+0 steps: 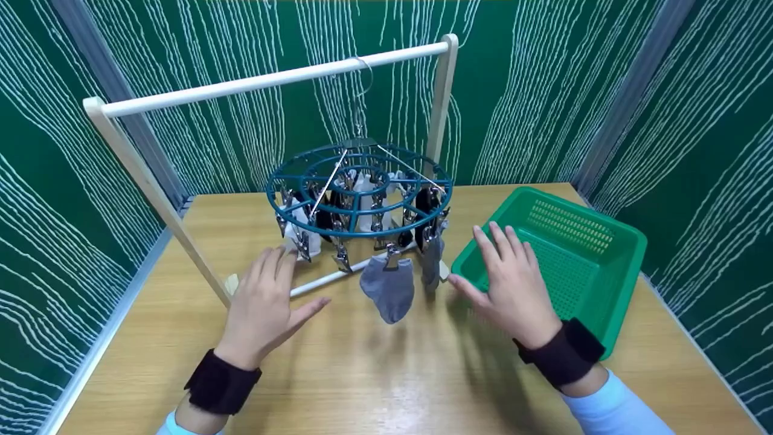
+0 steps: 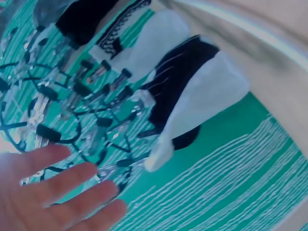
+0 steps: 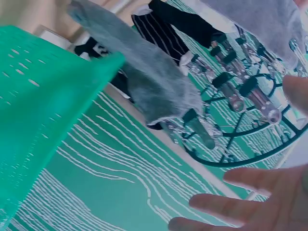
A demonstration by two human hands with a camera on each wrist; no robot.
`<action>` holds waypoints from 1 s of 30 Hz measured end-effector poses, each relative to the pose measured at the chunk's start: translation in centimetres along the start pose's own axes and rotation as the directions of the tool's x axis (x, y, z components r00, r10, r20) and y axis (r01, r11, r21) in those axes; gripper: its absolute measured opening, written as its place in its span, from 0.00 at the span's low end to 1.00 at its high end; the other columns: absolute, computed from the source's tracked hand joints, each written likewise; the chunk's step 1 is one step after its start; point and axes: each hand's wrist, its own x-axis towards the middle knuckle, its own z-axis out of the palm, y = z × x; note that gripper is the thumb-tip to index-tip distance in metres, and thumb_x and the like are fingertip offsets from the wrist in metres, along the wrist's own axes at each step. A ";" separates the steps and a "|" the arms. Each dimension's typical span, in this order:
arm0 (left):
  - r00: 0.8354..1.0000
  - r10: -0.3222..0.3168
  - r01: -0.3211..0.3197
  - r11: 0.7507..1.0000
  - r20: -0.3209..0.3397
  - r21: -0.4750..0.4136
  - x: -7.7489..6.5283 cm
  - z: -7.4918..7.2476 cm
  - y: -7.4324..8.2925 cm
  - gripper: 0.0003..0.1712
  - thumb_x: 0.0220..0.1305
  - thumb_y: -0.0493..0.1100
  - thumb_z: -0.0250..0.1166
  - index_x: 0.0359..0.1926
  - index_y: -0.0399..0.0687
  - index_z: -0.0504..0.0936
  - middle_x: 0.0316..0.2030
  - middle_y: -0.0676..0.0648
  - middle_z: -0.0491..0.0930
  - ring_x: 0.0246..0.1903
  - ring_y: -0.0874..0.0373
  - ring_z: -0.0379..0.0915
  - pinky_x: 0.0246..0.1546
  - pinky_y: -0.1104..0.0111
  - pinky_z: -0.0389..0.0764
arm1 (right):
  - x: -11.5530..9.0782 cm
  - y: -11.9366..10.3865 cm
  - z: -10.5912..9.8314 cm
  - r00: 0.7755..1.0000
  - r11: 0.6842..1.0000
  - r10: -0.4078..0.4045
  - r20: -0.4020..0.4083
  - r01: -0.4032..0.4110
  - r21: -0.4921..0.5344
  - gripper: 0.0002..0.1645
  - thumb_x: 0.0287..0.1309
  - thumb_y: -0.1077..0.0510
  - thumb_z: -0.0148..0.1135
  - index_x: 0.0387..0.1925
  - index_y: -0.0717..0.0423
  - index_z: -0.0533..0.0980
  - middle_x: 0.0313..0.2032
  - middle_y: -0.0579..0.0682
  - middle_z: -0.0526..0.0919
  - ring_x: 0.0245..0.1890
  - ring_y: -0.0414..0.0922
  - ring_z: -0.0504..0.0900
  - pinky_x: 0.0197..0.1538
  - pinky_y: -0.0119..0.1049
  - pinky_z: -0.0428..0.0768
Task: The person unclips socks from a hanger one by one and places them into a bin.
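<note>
From the rack hangs a round dark-green clip hanger (image 1: 353, 233), with many metal clips around its rings. One grey sock (image 1: 389, 290) is clipped at its front, and another grey sock (image 3: 149, 72) hangs on the right side. White socks (image 2: 207, 101) and black socks (image 2: 178, 72) hang among the other clips. My left hand (image 1: 259, 308) is at the hanger's front left, fingers extended and thumb spread, holding nothing. To the right, my right hand (image 1: 513, 287) has spread fingers, between the hanger and the green basket; nothing is in it.
A wooden rack with a white top bar (image 1: 272, 78) stands on the wooden table (image 1: 386, 393). On the right is a green perforated basket (image 1: 634, 266), with no items visible inside. Green walls with white streaks (image 1: 543, 90) enclose the table.
</note>
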 end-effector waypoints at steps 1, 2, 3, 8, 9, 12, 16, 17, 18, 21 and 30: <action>0.998 0.017 -0.018 1.000 -0.062 -0.010 0.2 -0.2 0.1 0.56 0.72 0.82 0.54 0.61 0.29 0.81 0.59 0.27 0.83 0.60 0.30 0.79 0.63 0.41 0.83 | 0.2 -0.2 -0.2 0.999 1.000 -0.015 -0.028 0.016 0.014 0.53 0.69 0.37 0.72 0.82 0.61 0.64 0.80 0.71 0.65 0.81 0.72 0.60 0.78 0.78 0.59; 0.993 0.030 -0.033 0.999 -0.118 -0.019 0.5 -0.4 0.3 0.56 0.74 0.81 0.51 0.59 0.28 0.82 0.55 0.28 0.84 0.57 0.32 0.81 0.60 0.43 0.84 | 0.3 -0.3 -0.4 0.998 0.999 -0.032 -0.055 0.034 0.027 0.51 0.69 0.39 0.73 0.81 0.62 0.65 0.79 0.71 0.66 0.81 0.72 0.61 0.78 0.76 0.60; 0.985 0.039 -0.044 0.999 -0.168 -0.026 0.8 -0.6 0.5 0.55 0.75 0.80 0.49 0.57 0.28 0.82 0.52 0.28 0.84 0.54 0.34 0.81 0.57 0.44 0.86 | 0.5 -0.5 -0.6 0.995 0.998 -0.050 -0.081 0.053 0.038 0.50 0.69 0.41 0.74 0.80 0.62 0.66 0.79 0.71 0.67 0.81 0.71 0.62 0.78 0.75 0.61; 0.938 0.073 -0.091 0.995 -0.339 -0.037 2.5 -1.7 1.5 0.51 0.80 0.76 0.46 0.53 0.27 0.82 0.45 0.30 0.84 0.47 0.36 0.78 0.50 0.47 0.85 | 1.6 -1.2 -1.6 0.977 0.988 -0.129 -0.169 0.140 0.057 0.47 0.68 0.45 0.76 0.78 0.62 0.70 0.77 0.71 0.70 0.79 0.70 0.66 0.79 0.70 0.65; 0.929 0.087 -0.108 0.993 -0.360 -0.038 2.9 -1.8 1.7 0.50 0.80 0.75 0.47 0.52 0.27 0.82 0.45 0.30 0.83 0.47 0.36 0.78 0.50 0.46 0.85 | 1.8 -1.4 -1.9 0.973 0.986 -0.145 -0.182 0.158 0.055 0.46 0.67 0.45 0.77 0.77 0.62 0.71 0.76 0.70 0.71 0.79 0.70 0.67 0.79 0.70 0.66; 0.902 0.142 -0.172 0.984 -0.409 -0.037 4.2 -2.4 2.5 0.44 0.81 0.70 0.52 0.54 0.27 0.81 0.49 0.29 0.83 0.51 0.35 0.79 0.53 0.46 0.86 | 2.6 -2.0 -2.6 0.955 0.976 -0.201 -0.218 0.215 0.041 0.42 0.67 0.47 0.77 0.75 0.62 0.74 0.74 0.70 0.74 0.76 0.69 0.72 0.76 0.69 0.70; 0.869 0.248 -0.274 0.962 -0.428 0.000 5.7 -3.0 3.8 0.33 0.77 0.60 0.66 0.55 0.29 0.83 0.54 0.30 0.86 0.55 0.36 0.83 0.57 0.47 0.88 | 3.6 -2.8 -3.5 0.920 0.952 -0.295 -0.256 0.305 0.000 0.38 0.68 0.51 0.77 0.72 0.63 0.77 0.68 0.70 0.80 0.69 0.68 0.79 0.71 0.67 0.78; 0.862 0.277 -0.297 0.955 -0.424 0.018 5.9 -3.2 4.2 0.31 0.74 0.57 0.70 0.56 0.29 0.84 0.54 0.31 0.87 0.55 0.37 0.84 0.58 0.47 0.88 | 3.9 -2.9 -3.7 0.912 0.946 -0.316 -0.260 0.325 -0.010 0.37 0.68 0.52 0.77 0.72 0.63 0.77 0.67 0.70 0.81 0.67 0.68 0.80 0.69 0.66 0.79; 0.856 0.305 -0.320 0.947 -0.417 0.036 6.1 -3.3 4.5 0.30 0.71 0.54 0.73 0.56 0.30 0.85 0.54 0.31 0.87 0.56 0.37 0.85 0.58 0.48 0.88 | 4.2 -3.1 -3.8 0.903 0.938 -0.339 -0.263 0.346 -0.020 0.36 0.68 0.53 0.77 0.72 0.63 0.77 0.65 0.70 0.82 0.66 0.67 0.81 0.68 0.65 0.81; 0.847 0.372 -0.361 0.927 -0.380 0.103 6.6 -3.4 5.6 0.27 0.64 0.48 0.79 0.55 0.32 0.87 0.54 0.33 0.89 0.57 0.39 0.86 0.60 0.51 0.88 | 5.1 -3.3 -4.0 0.884 0.919 -0.389 -0.259 0.391 -0.045 0.34 0.67 0.58 0.77 0.71 0.62 0.78 0.63 0.69 0.84 0.63 0.67 0.83 0.66 0.62 0.83; 0.849 0.430 -0.372 0.899 -0.308 0.231 7.4 -3.2 6.4 0.15 0.63 0.38 0.79 0.50 0.38 0.92 0.48 0.38 0.92 0.51 0.43 0.90 0.53 0.56 0.91 | 7.5 -2.9 -3.7 0.897 0.909 -0.416 -0.147 0.411 -0.065 0.24 0.69 0.63 0.73 0.65 0.59 0.84 0.65 0.70 0.83 0.68 0.67 0.82 0.70 0.62 0.81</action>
